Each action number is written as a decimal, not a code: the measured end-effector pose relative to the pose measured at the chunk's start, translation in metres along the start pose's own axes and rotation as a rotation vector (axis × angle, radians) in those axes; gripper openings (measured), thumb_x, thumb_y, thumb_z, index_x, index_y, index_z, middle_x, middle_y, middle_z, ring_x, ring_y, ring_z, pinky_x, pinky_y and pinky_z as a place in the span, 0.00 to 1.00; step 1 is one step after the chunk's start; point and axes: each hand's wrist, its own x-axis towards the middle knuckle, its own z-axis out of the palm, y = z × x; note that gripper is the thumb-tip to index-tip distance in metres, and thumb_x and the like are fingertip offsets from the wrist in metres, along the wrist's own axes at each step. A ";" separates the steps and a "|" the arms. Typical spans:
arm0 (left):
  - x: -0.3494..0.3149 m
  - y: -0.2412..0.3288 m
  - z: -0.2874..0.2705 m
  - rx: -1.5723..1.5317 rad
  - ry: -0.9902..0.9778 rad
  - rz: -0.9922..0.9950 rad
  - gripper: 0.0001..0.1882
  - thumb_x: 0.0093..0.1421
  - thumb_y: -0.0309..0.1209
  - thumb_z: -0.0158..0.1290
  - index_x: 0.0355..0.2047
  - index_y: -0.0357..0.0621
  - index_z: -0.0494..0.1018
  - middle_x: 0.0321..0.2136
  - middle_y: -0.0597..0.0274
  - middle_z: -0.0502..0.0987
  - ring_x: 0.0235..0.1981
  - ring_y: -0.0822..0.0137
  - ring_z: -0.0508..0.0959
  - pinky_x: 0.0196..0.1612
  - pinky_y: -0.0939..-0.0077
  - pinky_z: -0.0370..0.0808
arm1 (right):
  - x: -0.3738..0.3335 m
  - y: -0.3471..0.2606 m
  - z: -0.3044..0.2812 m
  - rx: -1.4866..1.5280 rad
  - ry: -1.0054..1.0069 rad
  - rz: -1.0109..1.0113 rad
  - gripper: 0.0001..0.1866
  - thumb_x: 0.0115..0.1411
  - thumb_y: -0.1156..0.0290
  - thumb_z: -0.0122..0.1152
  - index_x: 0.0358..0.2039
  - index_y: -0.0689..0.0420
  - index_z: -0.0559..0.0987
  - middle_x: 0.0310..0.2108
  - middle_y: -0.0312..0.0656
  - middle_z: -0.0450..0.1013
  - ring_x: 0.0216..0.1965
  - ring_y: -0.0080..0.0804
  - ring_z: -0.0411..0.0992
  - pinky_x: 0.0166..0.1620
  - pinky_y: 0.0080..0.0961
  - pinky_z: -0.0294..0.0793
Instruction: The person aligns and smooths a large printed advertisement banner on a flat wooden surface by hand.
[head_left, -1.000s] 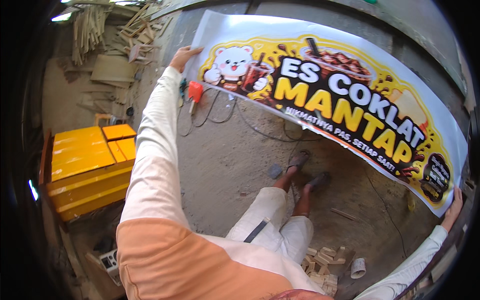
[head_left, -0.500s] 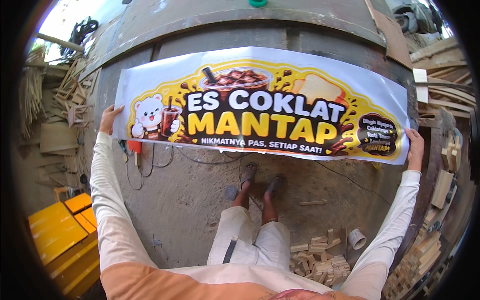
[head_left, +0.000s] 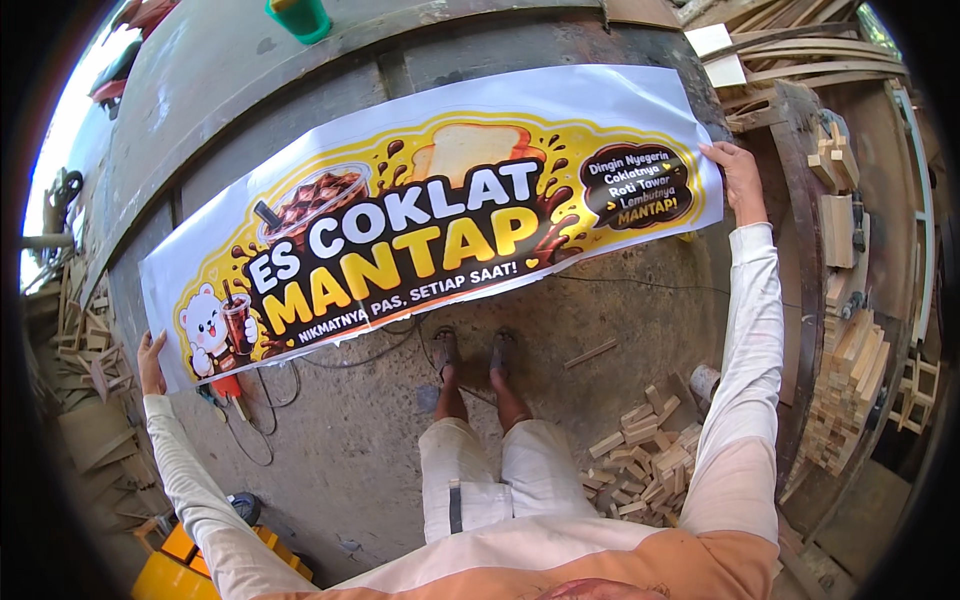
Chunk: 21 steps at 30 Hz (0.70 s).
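Note:
A long white printed banner (head_left: 420,215) is stretched between my two hands, tilted so its right end is higher. Its print shows a white cartoon bear, an iced drink in a cup, a slice of bread and large lettering on yellow and dark brown. My left hand (head_left: 152,364) pinches the lower left edge. At the right edge, my right hand (head_left: 738,180) grips the side, thumb on the front. The sheet is slightly wavy, its lower edge uneven. Part of the dark table behind it is hidden.
Beyond the banner stands a large dark work table (head_left: 330,92) with a green container (head_left: 300,18) on it. Small wood blocks (head_left: 650,455) are piled on the floor by my legs; more stacked wood (head_left: 848,390) lies right. A cable (head_left: 272,430) runs across the ground. Yellow-orange panels (head_left: 190,565) stand lower left.
The banner has tilted, its right end rising and its left end dropping in the view. My view has turned, bringing more of the green container and the wood on the right into sight.

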 end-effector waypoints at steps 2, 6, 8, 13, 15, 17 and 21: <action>0.001 0.003 0.004 0.047 0.003 0.028 0.19 0.61 0.29 0.56 0.51 0.34 0.70 0.44 0.59 0.77 0.42 0.70 0.77 0.47 0.76 0.72 | -0.004 -0.002 0.003 0.010 -0.010 -0.016 0.10 0.53 0.72 0.69 0.32 0.65 0.81 0.26 0.35 0.77 0.25 0.19 0.72 0.31 0.18 0.70; 0.009 -0.010 -0.009 0.049 0.078 0.037 0.21 0.61 0.28 0.56 0.54 0.34 0.69 0.46 0.58 0.76 0.44 0.69 0.76 0.49 0.76 0.71 | 0.000 0.004 -0.005 -0.021 -0.019 -0.063 0.12 0.53 0.72 0.70 0.34 0.66 0.81 0.28 0.37 0.77 0.26 0.20 0.73 0.32 0.18 0.71; 0.011 -0.015 -0.014 0.033 0.091 0.040 0.21 0.60 0.28 0.56 0.53 0.34 0.69 0.47 0.59 0.76 0.45 0.69 0.76 0.49 0.75 0.71 | -0.003 0.000 0.001 0.036 -0.008 -0.051 0.15 0.52 0.73 0.69 0.39 0.68 0.80 0.31 0.40 0.78 0.29 0.23 0.75 0.34 0.19 0.73; 0.014 -0.017 -0.014 -0.004 0.019 0.028 0.20 0.60 0.28 0.56 0.52 0.36 0.68 0.46 0.59 0.76 0.44 0.69 0.76 0.48 0.75 0.72 | -0.011 -0.002 0.005 -0.058 0.058 -0.146 0.21 0.48 0.78 0.69 0.44 0.70 0.77 0.35 0.46 0.78 0.32 0.30 0.76 0.38 0.23 0.75; 0.014 -0.018 -0.012 -0.026 -0.002 0.024 0.20 0.60 0.28 0.56 0.52 0.36 0.68 0.46 0.59 0.76 0.43 0.69 0.77 0.48 0.75 0.72 | -0.009 -0.003 0.010 -0.086 0.091 -0.154 0.20 0.47 0.80 0.69 0.43 0.70 0.77 0.34 0.46 0.79 0.33 0.29 0.76 0.39 0.23 0.74; 0.011 -0.013 -0.009 -0.035 0.001 0.016 0.20 0.60 0.27 0.56 0.52 0.37 0.68 0.46 0.59 0.76 0.43 0.69 0.77 0.48 0.75 0.72 | -0.013 -0.005 0.009 -0.065 0.085 -0.101 0.21 0.47 0.81 0.69 0.44 0.70 0.77 0.34 0.47 0.78 0.33 0.29 0.76 0.38 0.24 0.74; 0.006 -0.013 -0.013 -0.064 -0.026 0.030 0.22 0.60 0.27 0.55 0.54 0.37 0.67 0.47 0.59 0.76 0.44 0.68 0.76 0.49 0.74 0.72 | -0.021 -0.016 0.008 -0.116 0.066 -0.045 0.24 0.46 0.84 0.68 0.46 0.69 0.76 0.35 0.48 0.78 0.33 0.31 0.76 0.39 0.25 0.74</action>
